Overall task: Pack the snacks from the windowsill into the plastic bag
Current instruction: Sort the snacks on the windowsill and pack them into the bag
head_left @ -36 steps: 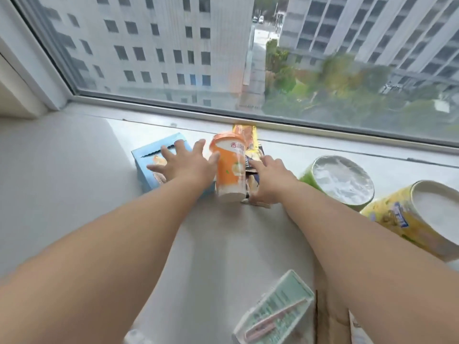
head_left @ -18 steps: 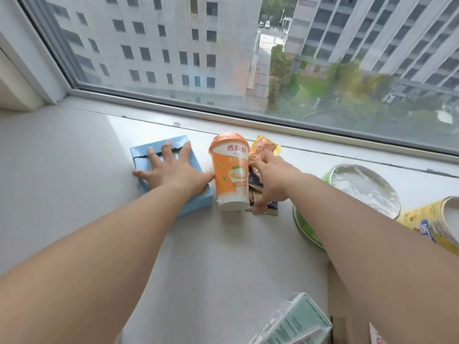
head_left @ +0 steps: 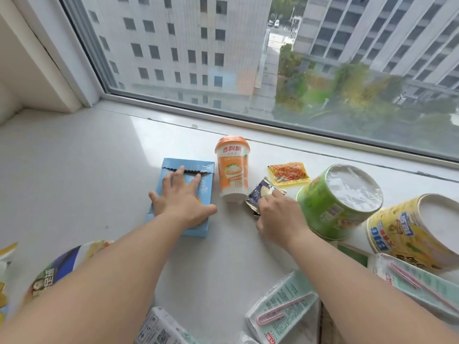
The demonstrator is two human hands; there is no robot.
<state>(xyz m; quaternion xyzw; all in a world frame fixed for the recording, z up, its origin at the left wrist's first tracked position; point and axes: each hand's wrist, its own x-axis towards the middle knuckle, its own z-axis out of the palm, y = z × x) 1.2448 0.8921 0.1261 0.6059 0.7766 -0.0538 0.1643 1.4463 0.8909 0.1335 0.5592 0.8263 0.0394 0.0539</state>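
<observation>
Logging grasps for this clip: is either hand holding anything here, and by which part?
The right hand pinches the small dark packet at its near edge. The left hand lies flat on the blue box, gripping nothing.

glossy white windowsill, matt blue cardboard box, shiny foil packet

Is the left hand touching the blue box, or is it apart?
Touching. The head view shows the left hand lying flat on the blue box, fingers spread across its top.
</observation>
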